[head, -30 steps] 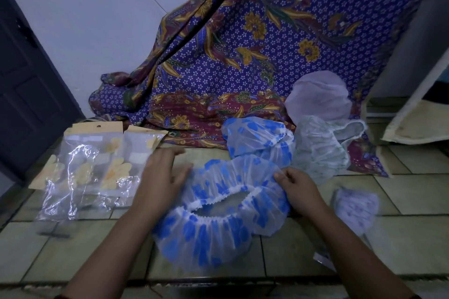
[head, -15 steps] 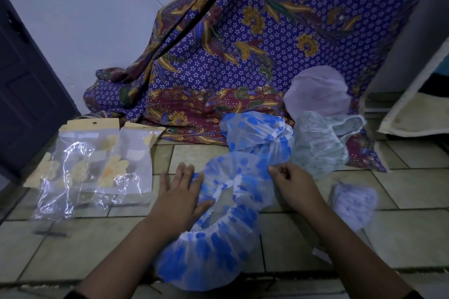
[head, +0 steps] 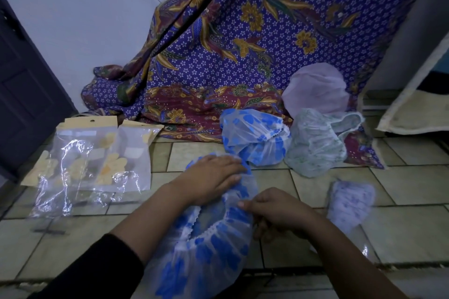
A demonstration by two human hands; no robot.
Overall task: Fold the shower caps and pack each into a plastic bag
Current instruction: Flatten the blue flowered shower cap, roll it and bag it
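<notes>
A clear shower cap with blue flowers (head: 209,252) lies on the tiled floor in front of me, its ruffled rim facing up. My left hand (head: 209,177) presses flat on the cap's far edge with straight fingers. My right hand (head: 274,211) pinches the cap's right rim between thumb and fingers. Clear plastic bags with yellow card headers (head: 97,158) lie to the left. A second blue-flowered cap (head: 252,138), a pale green cap (head: 315,145) and a pink cap (head: 315,90) sit behind.
A small folded lilac-patterned cap (head: 349,201) lies on the floor at my right. A purple batik cloth (head: 243,56) hangs down the back wall onto the floor. A dark door (head: 24,94) stands at the left, and a pale mat edge (head: 413,109) at the right.
My left hand has moved up onto the cap's far edge and flattened it. My right hand has drawn the right rim inward and toward me, so the cap is now narrower.
</notes>
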